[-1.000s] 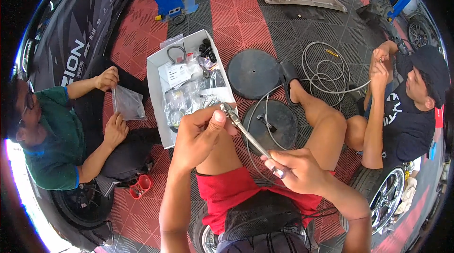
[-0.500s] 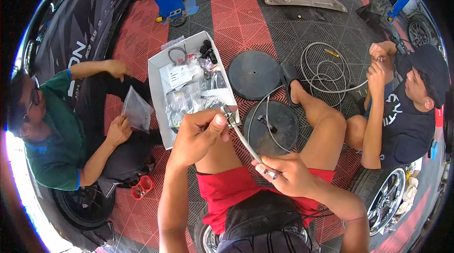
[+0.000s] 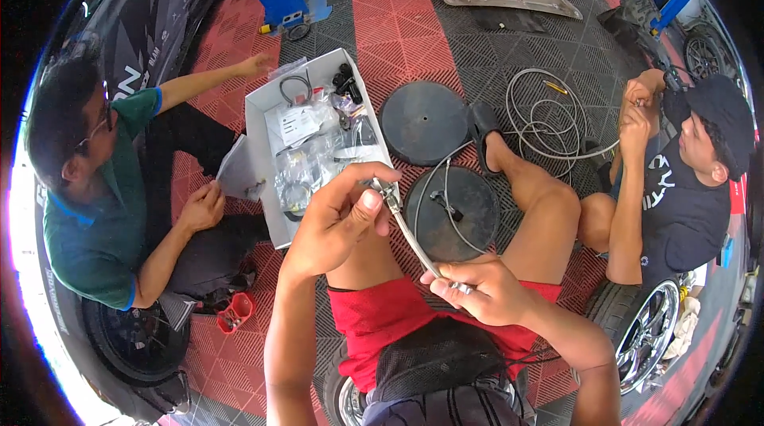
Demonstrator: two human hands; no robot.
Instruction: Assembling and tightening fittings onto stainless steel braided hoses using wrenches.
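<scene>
A short braided metal hose (image 3: 412, 240) with metal end fittings stretches between my two hands, above my lap. My left hand (image 3: 341, 219) pinches its upper end, where a silvery fitting shows beyond the thumb and fingers. Lower and to the right, my right hand (image 3: 481, 287) grips the other end, with a shiny fitting sticking out past the thumb. Just beyond my left hand lies an open white box (image 3: 263, 159) holding several clear plastic bags, a white paper slip (image 3: 298, 125) and black parts (image 3: 345, 82).
Two round black discs (image 3: 426, 120) lie ahead, one with a small black part on it. A coiled hose (image 3: 509, 108) runs to a person (image 3: 684, 179) at right. Another person (image 3: 99, 187) at left holds a clear bag (image 3: 241, 171) beside a red container (image 3: 235, 313).
The person at left has leaned closer to the box, stretching an arm past its far corner and bringing the bag to its side. My hands have stayed nearly still; the right has turned slightly.
</scene>
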